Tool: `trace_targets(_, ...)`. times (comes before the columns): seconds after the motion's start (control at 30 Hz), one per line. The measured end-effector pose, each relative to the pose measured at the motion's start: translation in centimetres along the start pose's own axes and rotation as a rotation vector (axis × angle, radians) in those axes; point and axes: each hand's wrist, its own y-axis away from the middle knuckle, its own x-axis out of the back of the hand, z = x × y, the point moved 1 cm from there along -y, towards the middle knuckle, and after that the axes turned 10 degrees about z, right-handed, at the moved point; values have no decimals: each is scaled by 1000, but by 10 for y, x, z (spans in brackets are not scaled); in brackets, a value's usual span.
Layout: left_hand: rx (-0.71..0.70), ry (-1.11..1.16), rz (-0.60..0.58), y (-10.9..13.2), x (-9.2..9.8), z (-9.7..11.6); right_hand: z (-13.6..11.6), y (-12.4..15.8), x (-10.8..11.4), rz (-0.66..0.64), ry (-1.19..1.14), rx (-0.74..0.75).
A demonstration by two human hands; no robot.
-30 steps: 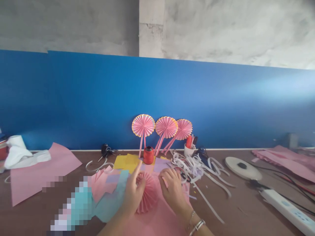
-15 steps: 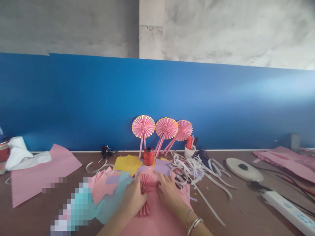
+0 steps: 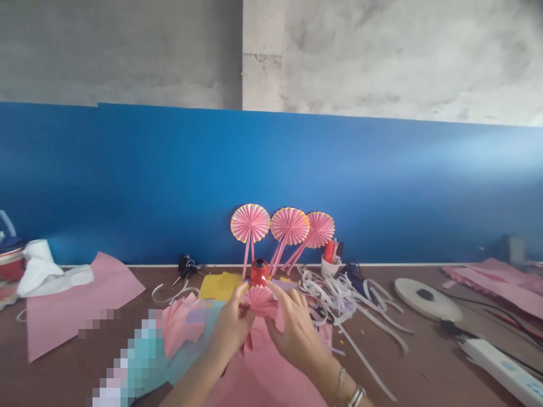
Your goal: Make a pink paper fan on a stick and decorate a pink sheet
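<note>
A pleated pink paper fan is spread between my two hands, over a flat pink paper sheet. My left hand pinches its left side with thumb and fingers. On the other side my right hand curves around the right edge, fingers over the top and thumb underneath. Part of the folds hangs below my left fingers. Just beyond the fan stands a red spool. Three finished-looking pink pleated paper fans with paper handles lean on the blue board behind it.
Tangled white paper strips and a white cup of pens lie to the right. Farther right are a white round plate-like device and a power strip. Coloured paper, keys and a large pink sheet are left.
The fan has been lifted and its folds spread toward the right. My right hand has opened wider around its edge. The camera view has shifted slightly.
</note>
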Motion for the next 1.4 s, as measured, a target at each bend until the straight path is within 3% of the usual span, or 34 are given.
trace_targets(0.13, -16, 134, -110, -8, 8, 15, 11, -29, -1, 8, -88, -67)
trace_targets(0.23, 17, 189, -208, -8, 20, 31, 19, -45, 1, -66, -275, -190)
trace_targets(0.37, 62, 265, -354, -3, 36, 46, 18, -51, 7, -170, -508, -302)
trace_targets(0.5, 71, 236, -448, -1, 39, 43, 15, -50, 11, -263, -481, -309)
trace_targets(0.57, 97, 176, -439, -1, 36, 35, 14, -52, 16, -184, -344, -268)
trace_targets(0.63, 111, 139, -417, -2, 32, 26, 11, -55, 25, -26, -216, -221)
trace_targets(0.7, 103, 146, -410, -3, 30, 23, 5, -58, 36, 56, -197, -199)
trace_targets(0.77, 109, 166, -429, -2, 31, 25, -4, -59, 44, -51, -300, -198)
trace_targets(0.83, 124, 153, -461, -1, 33, 33, -12, -58, 48, -266, -411, -185)
trace_targets(0.93, 72, 83, -483, 2, 37, 46, -18, -52, 44, -464, -388, -180)
trace_targets(1.07, 51, 57, -509, 2, 36, 51, -13, -47, 33, -464, -244, -179)
trace_targets(1.4, 35, 141, -561, 3, 35, 39, -11, -45, 26, -499, -166, -195)
